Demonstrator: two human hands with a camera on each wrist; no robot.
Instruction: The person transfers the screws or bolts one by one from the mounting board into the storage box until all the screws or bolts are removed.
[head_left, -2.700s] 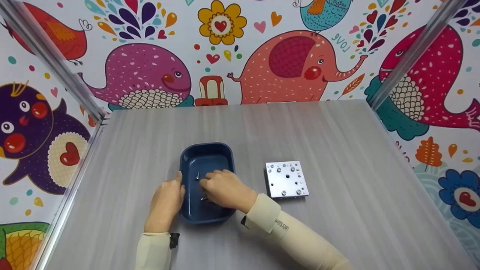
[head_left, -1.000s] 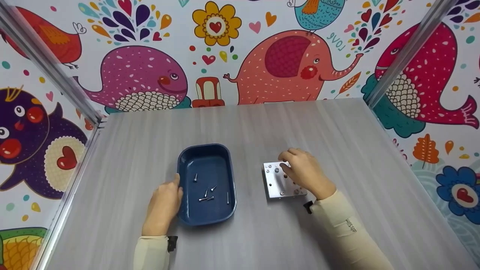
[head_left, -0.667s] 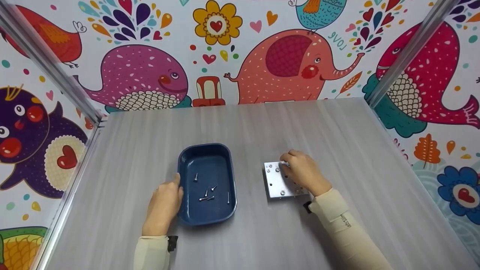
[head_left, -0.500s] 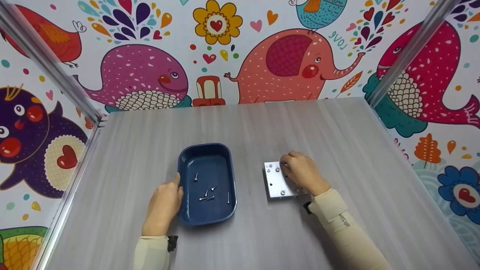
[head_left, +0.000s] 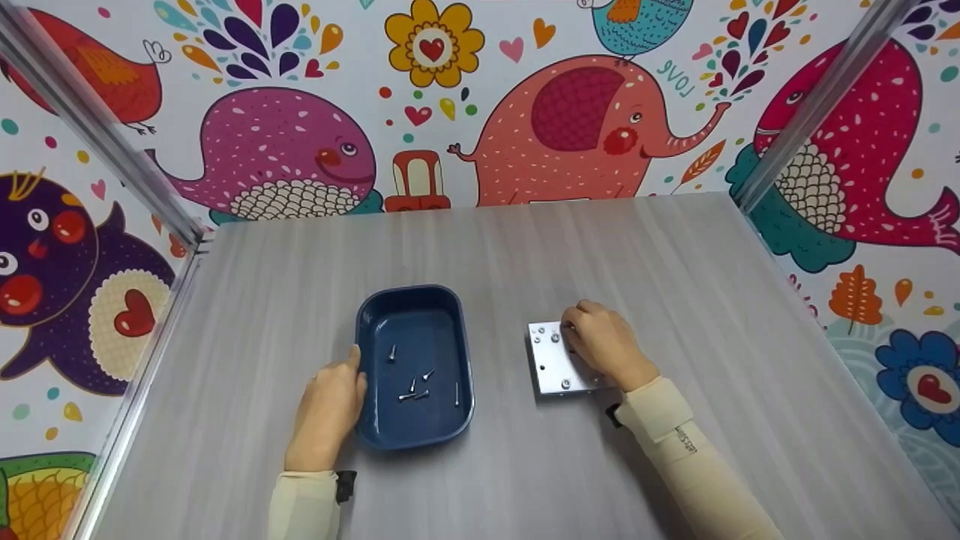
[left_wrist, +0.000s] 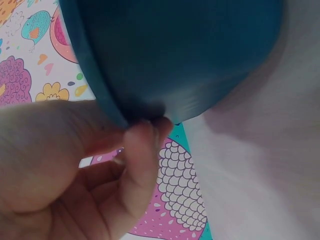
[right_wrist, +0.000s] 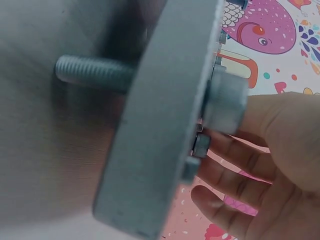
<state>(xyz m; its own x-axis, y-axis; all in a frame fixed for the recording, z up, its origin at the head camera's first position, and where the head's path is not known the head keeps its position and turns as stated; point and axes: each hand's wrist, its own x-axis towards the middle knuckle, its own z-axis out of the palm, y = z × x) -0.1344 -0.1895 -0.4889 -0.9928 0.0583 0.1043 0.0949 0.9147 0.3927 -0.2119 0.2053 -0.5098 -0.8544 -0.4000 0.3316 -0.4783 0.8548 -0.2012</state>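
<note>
A blue tray (head_left: 420, 330) stands left of the table's middle, with several loose screws (head_left: 413, 396) on its floor. My left hand (head_left: 326, 412) holds the tray's left wall, thumb and fingertips at the rim in the left wrist view. To the right lies a square silver metal block (head_left: 553, 367) with holes and screw heads on top. Over its far right part, my right hand (head_left: 609, 345) pinches a small screw, mostly hidden by the fingers. The right wrist view shows the block (right_wrist: 150, 130) edge-on, a large bolt head (right_wrist: 227, 102) in front of the fingers and a threaded end (right_wrist: 95, 72) jutting below.
The grey wood-grain table (head_left: 480, 255) reaches back to a printed wall (head_left: 570, 127) of cartoon animals. Metal posts (head_left: 814, 112) rise at its back corners.
Earlier my right hand was among the screws in the tray; it has since moved right to the block and shifts only slightly there over the last second. My left hand stays at the tray.
</note>
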